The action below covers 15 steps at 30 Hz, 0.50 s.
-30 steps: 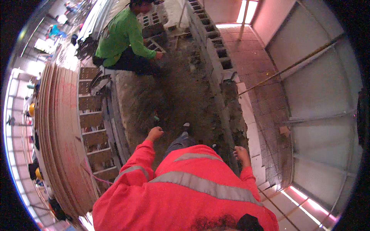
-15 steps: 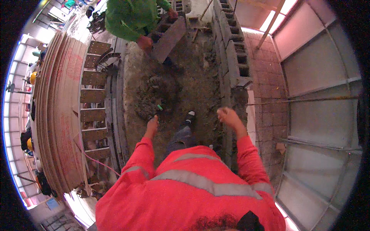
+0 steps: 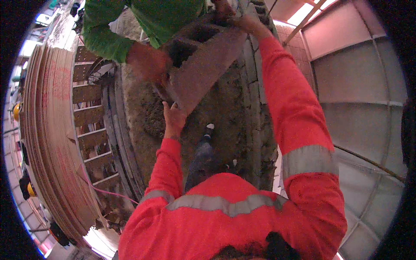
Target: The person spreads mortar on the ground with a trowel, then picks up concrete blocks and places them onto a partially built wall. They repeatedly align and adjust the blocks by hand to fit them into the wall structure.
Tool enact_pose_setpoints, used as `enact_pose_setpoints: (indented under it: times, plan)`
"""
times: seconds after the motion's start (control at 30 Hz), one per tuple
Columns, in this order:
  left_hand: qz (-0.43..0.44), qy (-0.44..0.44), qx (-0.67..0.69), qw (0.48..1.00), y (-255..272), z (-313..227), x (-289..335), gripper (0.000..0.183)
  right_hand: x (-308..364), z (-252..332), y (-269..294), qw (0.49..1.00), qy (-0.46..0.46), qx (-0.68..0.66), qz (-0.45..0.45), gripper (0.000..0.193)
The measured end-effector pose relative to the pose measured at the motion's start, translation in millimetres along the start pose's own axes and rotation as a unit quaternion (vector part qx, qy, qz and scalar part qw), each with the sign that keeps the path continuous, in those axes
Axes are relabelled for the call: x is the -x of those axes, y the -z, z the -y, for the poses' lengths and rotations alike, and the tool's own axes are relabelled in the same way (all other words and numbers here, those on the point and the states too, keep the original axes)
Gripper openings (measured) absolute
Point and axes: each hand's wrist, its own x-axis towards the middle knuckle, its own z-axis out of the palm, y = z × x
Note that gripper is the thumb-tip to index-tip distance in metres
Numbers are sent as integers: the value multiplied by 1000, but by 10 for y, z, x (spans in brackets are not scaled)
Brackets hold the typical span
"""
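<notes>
A grey hollow concrete block (image 3: 208, 71) hangs tilted in front of me, its hollow cells facing the person in green. My left hand (image 3: 174, 118) grips its near left end, thumb raised. With the arm stretched far forward, my right hand (image 3: 248, 24) is closed on the far right end; its fingers are partly hidden. The co-worker's hand (image 3: 149, 63) also holds the left end, and their other hand (image 3: 223, 9) is at the right end beside mine. Under the block's left end lies dark wet mortar (image 3: 151, 115) on the ground.
A low concrete block wall (image 3: 255, 95) runs along the right. To the left stand a stack of boards (image 3: 52, 130) and a perforated metal rack (image 3: 93, 117). A pink cord (image 3: 108, 190) trails near my left arm. My shoe (image 3: 209, 127) is on the dirty floor.
The co-worker has come closer with the concrete block. My right hand has reached far forward and both my hands have taken hold of the block's ends.
</notes>
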Motion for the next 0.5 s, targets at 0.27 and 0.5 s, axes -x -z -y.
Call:
enact_pose_setpoints:
  times: [0.27, 0.5]
  plan:
    - [-56, -27, 67, 996, -1007, 180, 373, 61, -63, -462, -214, 997, -51, -2, 64, 44]
    - [-8, -84, -203, 975, -530, 23, 370, 54, 660, -733, -393, 986, -124, -66, 90, 38]
